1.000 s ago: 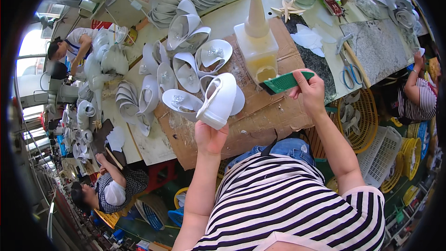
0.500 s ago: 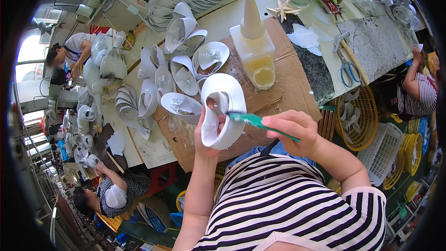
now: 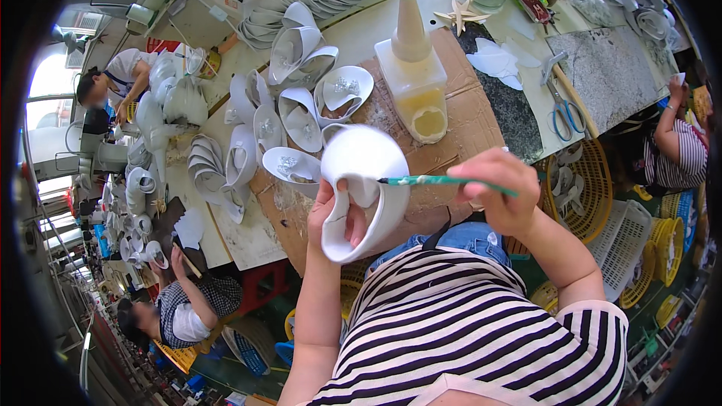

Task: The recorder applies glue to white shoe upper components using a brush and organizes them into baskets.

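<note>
My left hand point(image 3: 322, 214) holds up a white shoe upper point(image 3: 389, 214), with its fingers wrapped around the side and showing inside the opening. In my right hand point(image 3: 505, 189) is a thin brush with a green handle point(image 3: 432, 180). The brush's dark tip meets the rim of the upper's opening, near the middle. Beyond my hands stands a translucent squeeze bottle point(image 3: 412, 86) with a tall cone top and yellowish liquid inside. More white uppers point(image 3: 301, 119) lie on the table to the left, several with clear crinkled film in them.
Brown cardboard point(image 3: 470, 116) covers the table under the bottle. Scissors point(image 3: 564, 113) and a wooden-handled hammer point(image 3: 575, 98) lie on the right. Yellow baskets point(image 3: 590, 214) and a white crate point(image 3: 620, 252) stand lower right. Co-workers sit at left and right.
The upper has turned in my left hand, so its opening faces me more. My right hand has moved right and the brush now lies nearly level.
</note>
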A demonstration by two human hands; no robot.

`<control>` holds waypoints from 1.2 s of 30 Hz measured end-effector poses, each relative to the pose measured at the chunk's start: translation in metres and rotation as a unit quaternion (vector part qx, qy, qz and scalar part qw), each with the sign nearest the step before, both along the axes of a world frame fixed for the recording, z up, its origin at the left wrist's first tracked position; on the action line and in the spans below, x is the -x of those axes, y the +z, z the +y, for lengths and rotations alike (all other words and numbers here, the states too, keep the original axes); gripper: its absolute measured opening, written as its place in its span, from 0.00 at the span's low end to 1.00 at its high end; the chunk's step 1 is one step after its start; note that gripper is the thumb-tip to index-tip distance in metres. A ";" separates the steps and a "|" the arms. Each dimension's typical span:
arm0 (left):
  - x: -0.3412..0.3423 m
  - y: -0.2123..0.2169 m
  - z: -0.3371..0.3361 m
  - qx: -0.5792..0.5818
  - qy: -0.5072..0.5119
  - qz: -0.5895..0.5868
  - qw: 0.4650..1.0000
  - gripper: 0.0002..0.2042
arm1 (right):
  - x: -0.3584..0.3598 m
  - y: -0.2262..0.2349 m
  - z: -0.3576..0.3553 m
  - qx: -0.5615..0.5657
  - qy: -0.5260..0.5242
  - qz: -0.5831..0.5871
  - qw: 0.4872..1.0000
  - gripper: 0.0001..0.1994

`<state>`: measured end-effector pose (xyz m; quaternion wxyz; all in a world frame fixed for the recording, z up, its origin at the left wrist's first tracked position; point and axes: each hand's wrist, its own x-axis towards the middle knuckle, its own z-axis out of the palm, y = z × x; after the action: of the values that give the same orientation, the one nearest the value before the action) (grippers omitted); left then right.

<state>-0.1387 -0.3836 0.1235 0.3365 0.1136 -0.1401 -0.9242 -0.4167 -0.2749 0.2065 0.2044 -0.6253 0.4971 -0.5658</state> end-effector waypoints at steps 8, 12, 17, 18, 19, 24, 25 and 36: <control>0.010 0.019 -0.007 0.064 0.007 -0.045 0.997 0.22 | 0.000 -0.003 0.003 -0.033 -0.023 -0.001 0.999 0.09; 0.012 0.003 -0.010 0.126 -0.015 -0.095 0.987 0.21 | -0.006 -0.016 -0.008 -0.089 -0.004 -0.081 0.993 0.08; 0.029 -0.007 0.008 0.232 -0.018 -0.251 0.939 0.16 | 0.030 -0.054 -0.017 -0.199 -0.150 -0.113 0.962 0.05; 0.030 -0.017 0.015 0.245 0.009 -0.282 0.928 0.16 | 0.037 -0.065 -0.022 -0.206 -0.140 -0.083 0.965 0.05; 0.032 -0.032 0.022 0.257 0.035 -0.312 0.914 0.16 | 0.043 -0.076 -0.026 -0.212 -0.130 -0.053 0.967 0.04; 0.049 -0.076 0.056 0.267 0.130 -0.414 0.860 0.16 | 0.043 -0.123 -0.042 -0.074 -0.047 0.140 0.986 0.08; 0.054 -0.080 0.064 0.260 0.158 -0.436 0.847 0.13 | 0.044 -0.122 -0.039 -0.097 -0.057 0.102 0.988 0.08; 0.039 -0.105 0.096 0.292 0.106 -0.575 0.757 0.08 | 0.000 -0.114 0.045 -0.285 -0.040 -0.167 0.943 0.06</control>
<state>-0.1779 -0.2879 0.0182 0.3053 0.5341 -0.5570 -0.5579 -0.4172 -0.2296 0.0921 0.4311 -0.4168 0.6211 -0.5047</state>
